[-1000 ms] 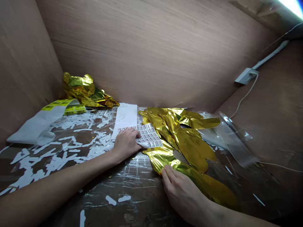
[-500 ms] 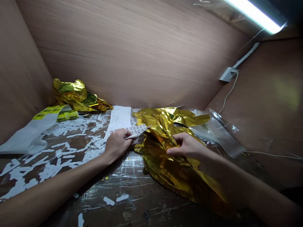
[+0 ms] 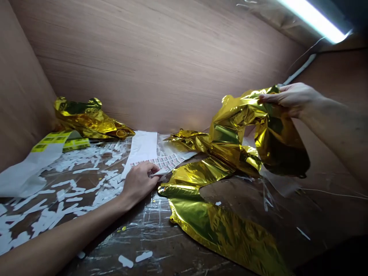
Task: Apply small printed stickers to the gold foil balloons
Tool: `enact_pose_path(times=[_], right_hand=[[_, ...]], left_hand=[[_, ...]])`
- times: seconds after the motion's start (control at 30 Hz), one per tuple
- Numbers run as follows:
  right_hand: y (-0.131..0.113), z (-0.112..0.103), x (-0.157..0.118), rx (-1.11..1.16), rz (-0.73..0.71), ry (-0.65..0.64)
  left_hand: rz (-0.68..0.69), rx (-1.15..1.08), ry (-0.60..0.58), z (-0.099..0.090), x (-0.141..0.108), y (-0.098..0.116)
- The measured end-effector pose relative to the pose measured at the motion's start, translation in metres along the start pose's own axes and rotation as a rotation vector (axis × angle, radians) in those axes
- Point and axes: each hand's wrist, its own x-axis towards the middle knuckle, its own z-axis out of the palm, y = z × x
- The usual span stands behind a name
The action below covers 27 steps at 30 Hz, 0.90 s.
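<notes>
My left hand (image 3: 140,180) is closed on the folded edge of a label sheet (image 3: 169,161) with small printed marks, low on the table. My right hand (image 3: 296,97) is raised at the right and pinches a shiny gold foil piece (image 3: 227,132) between thumb and fingers. That foil hangs down in crumpled folds with a gap through it. Another part of gold foil (image 3: 212,218) lies spread on the table to the right of my left hand. Whether it joins the raised foil is hard to tell.
Crumpled gold foil (image 3: 86,119) lies at the back left. In front of it is a white strip with yellow labels (image 3: 51,142). White paper scraps (image 3: 69,191) litter the left side. A wooden panel (image 3: 143,65) stands behind, and a lit tube (image 3: 316,19) hangs at the upper right.
My right hand has lifted the gold foil up and to the right, and the foil has opened out of its bunch. My left hand keeps its hold on the label sheet.
</notes>
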Motion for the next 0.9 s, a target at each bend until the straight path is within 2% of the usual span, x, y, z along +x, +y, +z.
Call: enact_pose_path(times=[0.07, 0.13, 0.27, 0.37, 0.43, 0.53, 0.6, 0.77, 0.83, 0.9], right_hand=[[0.006, 0.015, -0.007, 0.047, -0.052, -0.028], [0.015, 0.032, -0.025, 0.045, -0.043, -0.135], [0.046, 0.07, -0.093, -0.077, -0.02, -0.406], [0.073, 0.095, -0.15, -0.269, -0.172, -0.755], [0.089, 0.106, -0.177, -0.284, -0.201, -0.87], [0.106, 0.115, -0.199, -0.286, -0.221, -0.894], [0.115, 0.119, -0.207, -0.288, -0.222, -0.882], [0.13, 0.127, -0.221, -0.238, -0.193, -0.838], [0.126, 0.12, -0.217, -0.223, -0.181, -0.85], [0.115, 0.104, -0.203, -0.222, -0.164, -0.842]], left_hand=[[0.0, -0.011, -0.006, -0.001, 0.001, 0.0], [-0.001, -0.021, -0.009, -0.001, 0.001, 0.0], [-0.008, -0.049, 0.0, 0.0, 0.001, -0.003], [-0.027, -0.086, 0.037, 0.0, 0.002, -0.004], [-0.042, -0.114, 0.078, -0.003, 0.001, -0.002], [-0.059, -0.15, 0.136, -0.008, 0.0, 0.004], [-0.05, -0.178, 0.135, -0.01, -0.002, 0.008], [0.068, -0.099, -0.067, -0.005, -0.008, 0.017], [0.079, -0.04, -0.126, -0.001, -0.01, 0.019], [0.066, -0.011, -0.152, 0.001, -0.01, 0.02]])
